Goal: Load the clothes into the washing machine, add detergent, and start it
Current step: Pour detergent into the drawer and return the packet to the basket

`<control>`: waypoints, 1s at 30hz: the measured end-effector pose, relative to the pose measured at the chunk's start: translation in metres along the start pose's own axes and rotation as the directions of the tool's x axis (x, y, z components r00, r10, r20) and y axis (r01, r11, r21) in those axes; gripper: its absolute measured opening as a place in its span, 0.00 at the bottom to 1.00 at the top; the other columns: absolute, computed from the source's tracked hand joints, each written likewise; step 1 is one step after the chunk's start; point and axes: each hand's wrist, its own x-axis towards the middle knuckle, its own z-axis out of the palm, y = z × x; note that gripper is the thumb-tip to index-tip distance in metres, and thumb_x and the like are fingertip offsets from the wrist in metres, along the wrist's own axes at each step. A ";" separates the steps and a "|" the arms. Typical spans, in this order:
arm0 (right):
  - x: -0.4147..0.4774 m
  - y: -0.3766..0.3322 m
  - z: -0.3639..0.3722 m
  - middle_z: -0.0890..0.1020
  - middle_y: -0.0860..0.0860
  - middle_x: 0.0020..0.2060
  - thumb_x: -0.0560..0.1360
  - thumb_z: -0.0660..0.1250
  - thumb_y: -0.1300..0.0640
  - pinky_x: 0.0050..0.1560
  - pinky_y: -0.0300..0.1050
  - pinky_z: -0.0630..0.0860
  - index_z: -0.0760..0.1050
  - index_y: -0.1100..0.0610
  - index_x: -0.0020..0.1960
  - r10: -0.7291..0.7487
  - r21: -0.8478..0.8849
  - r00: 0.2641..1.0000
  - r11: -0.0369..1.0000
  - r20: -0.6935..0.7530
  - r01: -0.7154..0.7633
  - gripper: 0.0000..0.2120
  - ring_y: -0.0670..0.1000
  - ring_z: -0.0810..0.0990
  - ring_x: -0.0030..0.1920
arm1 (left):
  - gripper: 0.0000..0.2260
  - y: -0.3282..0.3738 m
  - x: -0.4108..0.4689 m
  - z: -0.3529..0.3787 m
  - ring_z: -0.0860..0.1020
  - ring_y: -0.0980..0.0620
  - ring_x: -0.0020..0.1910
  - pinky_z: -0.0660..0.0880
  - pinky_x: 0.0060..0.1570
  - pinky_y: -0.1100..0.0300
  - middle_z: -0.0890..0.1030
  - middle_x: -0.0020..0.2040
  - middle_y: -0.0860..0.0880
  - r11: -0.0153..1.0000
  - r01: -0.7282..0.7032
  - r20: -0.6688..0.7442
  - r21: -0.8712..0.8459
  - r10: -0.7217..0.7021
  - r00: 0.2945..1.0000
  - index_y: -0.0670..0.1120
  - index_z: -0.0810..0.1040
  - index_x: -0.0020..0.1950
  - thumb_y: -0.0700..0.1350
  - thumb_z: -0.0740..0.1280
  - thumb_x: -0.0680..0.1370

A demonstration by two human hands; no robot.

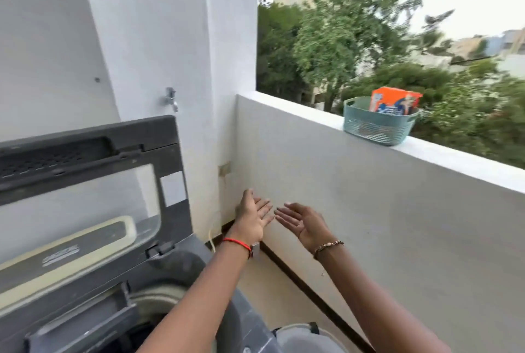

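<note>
Both arms reach forward with the left hand [251, 217] and right hand [305, 223] empty, palms open, fingers spread, near each other. The top-loading washing machine [181, 276] stands lower left, lid [91, 182] raised. An orange detergent box [396, 100] sits in a teal basket [377, 128] on the balcony ledge [454, 159].

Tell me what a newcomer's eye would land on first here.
Two empty, open hands, left hand and right hand, reach forward at centre, palms facing each other. Up right, an orange detergent box stands in a teal basket on the balcony ledge. At left, the washing machine lid stands raised.
</note>
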 end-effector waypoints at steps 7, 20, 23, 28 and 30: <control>0.031 -0.194 -0.072 0.78 0.58 0.37 0.75 0.62 0.66 0.36 0.41 0.80 0.73 0.64 0.40 -0.440 -0.117 0.883 0.897 -0.162 0.426 0.06 0.54 0.79 0.38 | 0.22 -0.006 0.046 0.190 0.67 0.42 0.69 0.65 0.65 0.47 0.68 0.69 0.38 0.995 -0.068 0.346 0.079 0.036 0.937 0.36 0.63 0.69 0.51 0.52 0.81; 0.180 -0.390 -0.153 0.79 0.56 0.54 0.73 0.67 0.61 0.47 0.48 0.77 0.70 0.63 0.65 -0.726 -0.597 0.666 0.615 -0.172 0.516 0.22 0.52 0.78 0.47 | 0.18 -0.008 0.203 0.414 0.65 0.43 0.70 0.61 0.69 0.51 0.68 0.69 0.41 0.876 -0.330 0.538 0.352 0.099 0.837 0.40 0.72 0.62 0.51 0.53 0.82; 0.210 -0.406 -0.161 0.79 0.55 0.57 0.72 0.68 0.60 0.52 0.48 0.77 0.73 0.60 0.63 -0.739 -0.750 0.670 0.483 -0.073 0.451 0.20 0.54 0.79 0.52 | 0.14 -0.011 0.247 0.432 0.73 0.43 0.61 0.66 0.66 0.46 0.76 0.62 0.38 0.763 -0.411 0.493 0.499 0.140 0.859 0.41 0.77 0.48 0.51 0.58 0.79; 0.242 -0.429 -0.172 0.80 0.59 0.57 0.72 0.69 0.60 0.59 0.53 0.75 0.75 0.62 0.61 -0.692 -0.837 0.722 0.399 -0.007 0.374 0.18 0.55 0.79 0.56 | 0.08 -0.007 0.270 0.441 0.74 0.48 0.48 0.66 0.53 0.56 0.78 0.47 0.44 0.616 -0.441 0.484 0.653 0.108 0.868 0.41 0.75 0.47 0.44 0.61 0.78; 0.251 -0.432 -0.174 0.80 0.60 0.55 0.72 0.69 0.60 0.57 0.55 0.76 0.76 0.64 0.59 -0.673 -0.843 0.740 0.393 0.009 0.367 0.17 0.57 0.80 0.54 | 0.06 -0.007 0.278 0.443 0.74 0.47 0.49 0.68 0.56 0.52 0.78 0.47 0.43 0.583 -0.450 0.480 0.677 0.114 0.870 0.40 0.74 0.42 0.42 0.63 0.77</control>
